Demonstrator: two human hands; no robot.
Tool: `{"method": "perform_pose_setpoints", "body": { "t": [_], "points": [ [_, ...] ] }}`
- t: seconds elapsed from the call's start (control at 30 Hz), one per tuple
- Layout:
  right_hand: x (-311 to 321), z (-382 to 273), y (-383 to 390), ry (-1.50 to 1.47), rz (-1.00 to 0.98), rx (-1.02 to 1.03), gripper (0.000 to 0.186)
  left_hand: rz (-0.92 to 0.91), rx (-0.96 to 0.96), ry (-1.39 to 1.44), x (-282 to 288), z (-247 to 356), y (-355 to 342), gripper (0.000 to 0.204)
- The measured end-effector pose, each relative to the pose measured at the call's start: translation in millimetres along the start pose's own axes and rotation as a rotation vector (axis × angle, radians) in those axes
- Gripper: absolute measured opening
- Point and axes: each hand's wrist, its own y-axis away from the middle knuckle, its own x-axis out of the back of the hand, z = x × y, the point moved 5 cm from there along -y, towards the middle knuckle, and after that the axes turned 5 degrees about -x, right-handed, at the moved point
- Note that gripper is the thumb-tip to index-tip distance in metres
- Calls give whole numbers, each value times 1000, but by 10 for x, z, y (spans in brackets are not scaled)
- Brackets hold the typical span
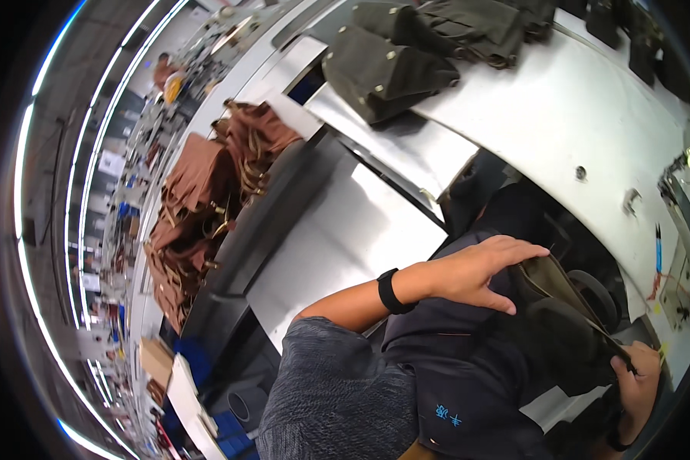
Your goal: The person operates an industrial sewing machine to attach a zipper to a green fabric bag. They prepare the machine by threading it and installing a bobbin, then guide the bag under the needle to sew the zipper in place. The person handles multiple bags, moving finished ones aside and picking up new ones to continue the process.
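Left hand [479, 272] flat, fingers outstretched, wrist banded in black; right hand [638, 383] low, fingers curled shut.

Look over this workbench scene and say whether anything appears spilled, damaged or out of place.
Nothing stands out as spilled or damaged. The left hand rests on an olive fabric piece that the right hand grips at its lower end. Dark green bags lie on the metal table, and brown bags are heaped loosely at the left.
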Motion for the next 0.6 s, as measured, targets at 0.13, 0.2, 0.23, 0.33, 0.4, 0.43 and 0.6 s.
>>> {"method": "perform_pose_setpoints", "body": {
  "t": [0.13,0.2,0.23,0.33,0.4,0.43,0.6],
  "points": [
    [-104,-247,-217,62,-65,182,24,261,195,137,156,114,389,100],
    [-125,-277,-256,77,-88,216,24,128,111,30,101,170,512,96],
    [-141,-270,-290,48,-105,215,24,55,72,-24,63,163,557,94],
    [-206,-355,-356,13,-164,180,23,30,248,142,9,114,724,88],
    [-263,-520,-369,53,-153,246,22,41,271,120,41,147,842,79],
    [-290,-582,-372,71,-151,281,22,25,277,97,30,156,887,73],
    [-286,-724,-364,137,-78,334,22,27,220,-52,13,153,984,49]
  ]
}}
